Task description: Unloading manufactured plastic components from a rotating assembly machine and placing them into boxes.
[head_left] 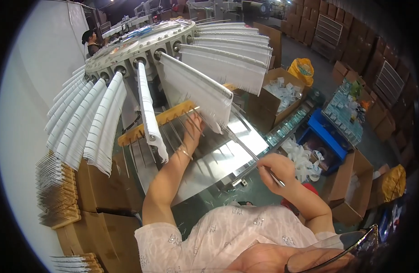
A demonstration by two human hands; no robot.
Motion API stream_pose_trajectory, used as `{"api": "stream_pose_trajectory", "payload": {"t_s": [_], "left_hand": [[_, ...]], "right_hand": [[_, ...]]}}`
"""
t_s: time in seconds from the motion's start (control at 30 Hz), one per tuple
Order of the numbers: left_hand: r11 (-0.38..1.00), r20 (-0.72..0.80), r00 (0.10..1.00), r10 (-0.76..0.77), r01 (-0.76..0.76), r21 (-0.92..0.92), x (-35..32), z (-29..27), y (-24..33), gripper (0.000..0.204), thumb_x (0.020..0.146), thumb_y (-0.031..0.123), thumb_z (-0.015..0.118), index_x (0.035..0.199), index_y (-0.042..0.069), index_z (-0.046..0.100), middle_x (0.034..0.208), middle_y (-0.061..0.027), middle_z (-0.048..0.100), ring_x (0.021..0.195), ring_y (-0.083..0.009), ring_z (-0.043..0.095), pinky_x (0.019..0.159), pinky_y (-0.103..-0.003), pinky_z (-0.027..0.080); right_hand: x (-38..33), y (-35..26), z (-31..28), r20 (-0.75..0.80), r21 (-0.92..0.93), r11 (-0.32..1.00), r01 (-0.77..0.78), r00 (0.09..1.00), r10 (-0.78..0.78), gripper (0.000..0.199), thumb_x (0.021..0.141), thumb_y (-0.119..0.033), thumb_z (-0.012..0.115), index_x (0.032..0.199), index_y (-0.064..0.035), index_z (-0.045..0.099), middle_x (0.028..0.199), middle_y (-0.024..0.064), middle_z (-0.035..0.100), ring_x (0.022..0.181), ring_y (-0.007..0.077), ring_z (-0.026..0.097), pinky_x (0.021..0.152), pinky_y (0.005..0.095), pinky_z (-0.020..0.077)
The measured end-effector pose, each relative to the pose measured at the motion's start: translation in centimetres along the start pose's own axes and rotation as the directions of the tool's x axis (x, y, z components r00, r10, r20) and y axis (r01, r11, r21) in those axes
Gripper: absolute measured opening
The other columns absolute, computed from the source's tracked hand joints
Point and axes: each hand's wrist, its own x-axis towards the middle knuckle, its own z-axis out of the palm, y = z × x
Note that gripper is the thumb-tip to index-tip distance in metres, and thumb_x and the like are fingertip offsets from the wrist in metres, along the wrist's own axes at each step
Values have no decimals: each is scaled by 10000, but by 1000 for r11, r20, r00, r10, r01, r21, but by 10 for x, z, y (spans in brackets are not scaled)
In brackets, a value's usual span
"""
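The big round metal carousel (141, 43) with its ring of sockets carried long racks of white dipped pieces (207, 84) fanning outward, and its reach was the main hazard — had it turned while an arm lay under a rack, the hanging rows could have struck the forearm or smeared. Below it sat the shiny steel work plate (218, 152), and across its upper edge lay a yellow wooden bar set with thin metal pins (166, 118). The left hand (194, 128) was stretched out to that bar, fingers spread among the pins just beside a hanging rack (151, 116); whether it gripped anything could not be told, and a slip there might have bent pins or pricked a finger. The right hand (276, 167), well apart from the left, was closed around a long slim metal rod (245, 148) that slanted up toward the carousel — held at one end only, the rod could have swung and knocked the wet-looking white pieces. Stacks of spare wooden pin bars (59, 195) waited on cardboard boxes (100, 191) at the left.
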Motion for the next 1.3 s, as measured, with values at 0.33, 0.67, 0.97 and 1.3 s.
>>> {"api": "stream_pose_trajectory", "payload": {"t_s": [0.33, 0.67, 0.97, 1.3], "left_hand": [[985, 15, 991, -133, 134, -104, -11, 1, -10, 225, 865, 161, 387, 1043, 59, 477, 679, -24, 500, 490, -110, 454, 446, -224, 363], [890, -55, 976, -211, 169, -423, 45, 17, -52, 183, 850, 242, 449, 899, 71, 495, 737, -38, 561, 591, -101, 515, 447, -243, 390], [870, 151, 988, 34, -104, 482, -14, 3, -61, 319, 865, 143, 393, 1159, 24, 424, 660, 5, 503, 572, -78, 455, 497, -211, 361], [673, 242, 900, 363, -433, 599, 26, 21, -42, 431, 695, 133, 521, 1094, -18, 459, 1052, -222, 499, 1012, -390, 445, 888, -401, 351]], "right_hand": [[-31, 16, -21, -85, -11, 998, 67, 994, -68, 161, 626, 44, 570, 781, 1, 579, 724, 106, 552, 588, 227, 536, 525, 272, 430], [8, 29, 5, -40, 19, 1000, -21, 999, 21, 180, 661, 49, 593, 833, 4, 569, 741, 114, 554, 607, 218, 553, 521, 268, 436], [-39, 23, -20, -136, -33, 999, -8, 991, 4, 162, 653, 46, 611, 810, 10, 591, 731, 122, 560, 611, 207, 561, 523, 263, 448], [-5, 41, 3, -129, 103, 974, -202, 968, 214, 182, 682, 53, 594, 854, -6, 584, 715, 93, 551, 602, 184, 541, 540, 232, 429]]}}
